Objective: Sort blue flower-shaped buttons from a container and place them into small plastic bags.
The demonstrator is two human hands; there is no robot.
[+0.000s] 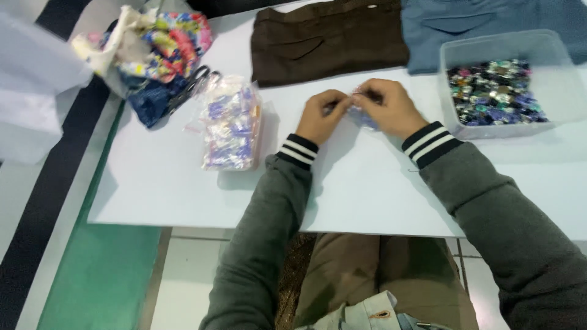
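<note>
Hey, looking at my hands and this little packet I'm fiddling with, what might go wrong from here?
1. Both your left hand and right hand pinch the small clear packet; if it tears, its contents may scatter over the white table.
2. The scissors lie half on the cloth pile, which could snag a reaching hand.
3. The clear bag sits near your left sleeve, which might sweep it aside.

Both forearms in grey sleeves reach forward over the white table (183,183). The left hand (321,116) and the right hand (388,109) meet near its middle, fingers curled and pinching together, knuckles up.
</note>
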